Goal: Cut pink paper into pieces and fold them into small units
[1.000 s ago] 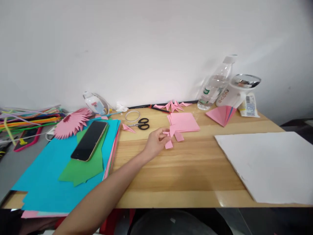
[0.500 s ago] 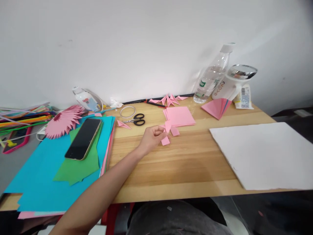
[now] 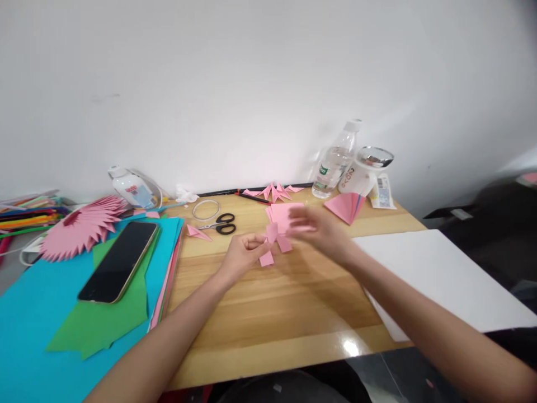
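My left hand [image 3: 241, 254] is closed in a pinch on a small folded pink paper piece [image 3: 274, 243] held just above the wooden table [image 3: 285, 313]. My right hand [image 3: 319, 229], blurred by motion, reaches over a stack of pink square sheets [image 3: 281, 212] just behind that piece; its fingers look stretched out, but the blur hides whether they hold a sheet.
Black scissors [image 3: 220, 225] and a tape ring [image 3: 206, 209] lie left of the stack. A phone [image 3: 119, 260] rests on green and blue paper [image 3: 50, 313]. A pink paper fan flower [image 3: 79, 229], folded pink points [image 3: 272, 192], a water bottle [image 3: 333, 162], a cup [image 3: 363, 170] and white board [image 3: 444, 274] surround.
My right arm has come into view and reached to the pink stack. The left hand keeps its pinch on the folded piece. The camera has shifted, so the table sits further left.
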Available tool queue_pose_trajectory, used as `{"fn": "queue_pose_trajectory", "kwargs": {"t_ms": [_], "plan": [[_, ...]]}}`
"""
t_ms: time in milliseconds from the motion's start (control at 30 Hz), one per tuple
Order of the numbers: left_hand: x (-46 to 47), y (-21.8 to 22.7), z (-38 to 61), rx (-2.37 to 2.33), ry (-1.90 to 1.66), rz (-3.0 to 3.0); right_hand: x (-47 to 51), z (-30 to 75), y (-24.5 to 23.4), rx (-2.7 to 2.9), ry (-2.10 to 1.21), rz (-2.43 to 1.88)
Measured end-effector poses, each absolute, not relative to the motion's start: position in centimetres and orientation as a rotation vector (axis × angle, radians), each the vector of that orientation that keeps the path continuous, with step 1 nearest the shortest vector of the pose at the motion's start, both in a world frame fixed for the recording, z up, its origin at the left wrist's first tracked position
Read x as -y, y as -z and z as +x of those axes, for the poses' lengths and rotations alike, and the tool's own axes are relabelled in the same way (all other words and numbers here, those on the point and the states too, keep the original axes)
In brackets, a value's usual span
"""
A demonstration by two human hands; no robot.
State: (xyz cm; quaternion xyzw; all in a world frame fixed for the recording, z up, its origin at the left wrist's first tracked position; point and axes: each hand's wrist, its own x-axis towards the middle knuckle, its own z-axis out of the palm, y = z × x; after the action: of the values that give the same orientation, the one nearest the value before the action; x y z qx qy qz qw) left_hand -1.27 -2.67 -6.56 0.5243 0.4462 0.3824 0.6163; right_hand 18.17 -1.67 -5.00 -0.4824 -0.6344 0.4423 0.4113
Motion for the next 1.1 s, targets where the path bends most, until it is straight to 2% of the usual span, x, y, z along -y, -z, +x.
{"fn": "queue_pose_trajectory", "kwargs": {"t_ms": [133, 500, 900, 1100], "plan": [[2.6, 6.4, -1.4, -1.025, -0.832, 1.189, 1.8, 16.2, 5.7, 1.564, -1.402, -1.195], [2.9, 6.4, -0.9, -0.993, -0.763, 1.105, 2.1, 15.2, 7.4, 1.265, -1.647, -0.979], [3.2, 5.7, -0.7, -0.929, -0.561, 1.055, 2.4, 15.3, 6.9, 1.13, -1.619, -1.029], [3.9, 5.3, -0.3, -0.998, -0.669, 1.237, 2.4, 15.5, 7.1, 1.092, -1.685, -0.943]]}}
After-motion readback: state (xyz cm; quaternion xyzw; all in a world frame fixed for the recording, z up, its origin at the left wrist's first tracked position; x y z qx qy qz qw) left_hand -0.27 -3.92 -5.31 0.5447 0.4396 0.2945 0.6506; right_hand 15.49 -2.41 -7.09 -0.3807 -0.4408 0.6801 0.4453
